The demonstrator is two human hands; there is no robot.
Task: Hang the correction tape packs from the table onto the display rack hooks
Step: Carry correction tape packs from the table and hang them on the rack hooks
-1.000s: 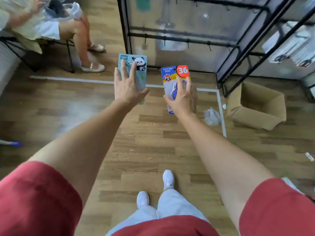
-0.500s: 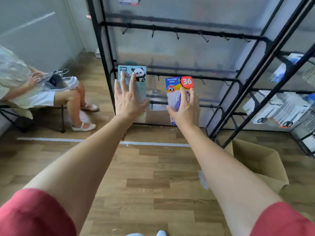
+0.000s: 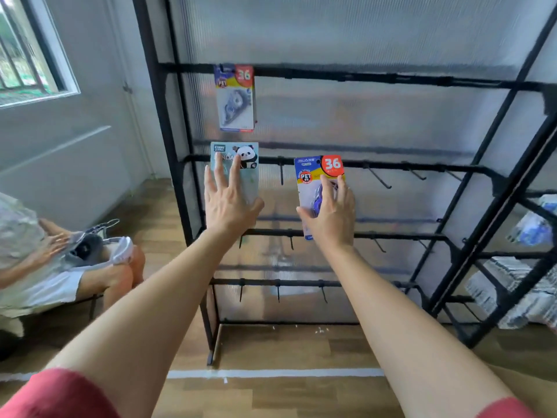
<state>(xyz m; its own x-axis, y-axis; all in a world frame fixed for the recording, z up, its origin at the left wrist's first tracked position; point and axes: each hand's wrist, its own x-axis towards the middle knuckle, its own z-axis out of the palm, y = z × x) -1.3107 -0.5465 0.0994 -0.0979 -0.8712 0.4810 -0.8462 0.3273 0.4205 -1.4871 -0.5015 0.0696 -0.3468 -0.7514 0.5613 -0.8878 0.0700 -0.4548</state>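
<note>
Closing on the rack [image 3: 391, 78]: a second ago the view pointed at floor and a cardboard box, with both arms out in front. Now the black frame fills the view and the box is out of sight.

- Left hand [image 3: 229, 203]: fingers straight and spread across the face of the panda pack [image 3: 247, 155]. Posture is unchanged across the last second. What actually pins the card is hidden behind the palm.
- Right hand [image 3: 330, 217]: fingers curled over the blister, thumb on the left edge, grasping the 36 pack [image 3: 319, 173]. Same grip as before.
- Both packs have risen from floor background to the height of the second rail [image 3: 422, 168]. The panda pack's top edge overlaps that rail near its left end. The 36 pack sits a little to the right.
- A bare hook [image 3: 281, 174] shows between the two packs, and more free hooks run off to the right.
- One hung pack [image 3: 235, 98] already on the top rail, left end.
- The table is not in view.

Reading: the carry looks finished and the hanging step is about to start. Neither card's hole can be seen to be on a hook yet. Each hole still has to be lined up with a hook tip, which is fiddly with a pack in each hand. The left card, held so loosely, seems the likelier to slip.

Seated person [image 3: 45, 260] at far left, not involved.
</note>
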